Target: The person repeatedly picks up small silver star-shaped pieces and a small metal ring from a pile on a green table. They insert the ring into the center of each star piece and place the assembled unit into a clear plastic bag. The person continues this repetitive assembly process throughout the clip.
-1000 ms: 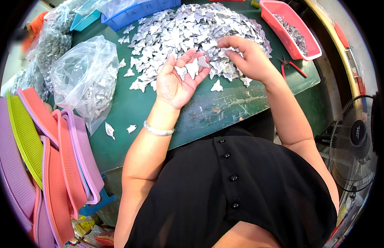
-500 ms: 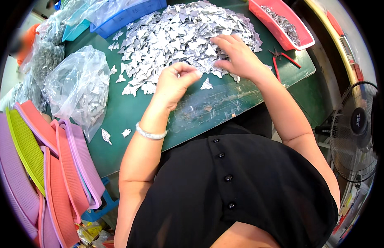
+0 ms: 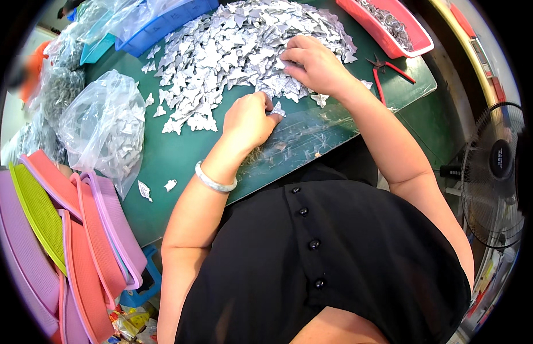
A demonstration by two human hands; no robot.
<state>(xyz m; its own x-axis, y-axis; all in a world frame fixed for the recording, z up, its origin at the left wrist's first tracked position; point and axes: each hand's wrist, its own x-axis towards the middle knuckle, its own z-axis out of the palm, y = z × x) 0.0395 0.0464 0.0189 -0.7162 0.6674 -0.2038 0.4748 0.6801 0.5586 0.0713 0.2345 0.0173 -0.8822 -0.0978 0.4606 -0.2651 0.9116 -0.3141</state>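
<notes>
A wide heap of silver butterfly-shaped metal pieces (image 3: 220, 54) covers the far middle of the green table (image 3: 303, 129). At its near edge my left hand (image 3: 249, 119), with a pale bangle at the wrist, is closed. Its thumb and fingers pinch a single butterfly piece (image 3: 279, 109) low over the tabletop. My right hand (image 3: 318, 66) reaches onto the heap's right side. Its fingers curl and the thumb draws in around a piece among the others; that piece is mostly hidden. A loose butterfly piece (image 3: 319, 100) lies below this hand.
Red-handled pliers (image 3: 399, 73) and a pink bin (image 3: 421, 49) of metal rings are at the right. A blue bin (image 3: 163, 28) stands behind the heap. At left are a clear bag (image 3: 103, 123) of pieces, two small loose metal parts, and stacked coloured baskets (image 3: 91, 246). A fan (image 3: 496, 166) stands right.
My left hand has lowered to the table's surface and closed on the butterfly piece that lay there. The right hand's spread fingers have drawn together over the heap. The whole view has shifted slightly.
</notes>
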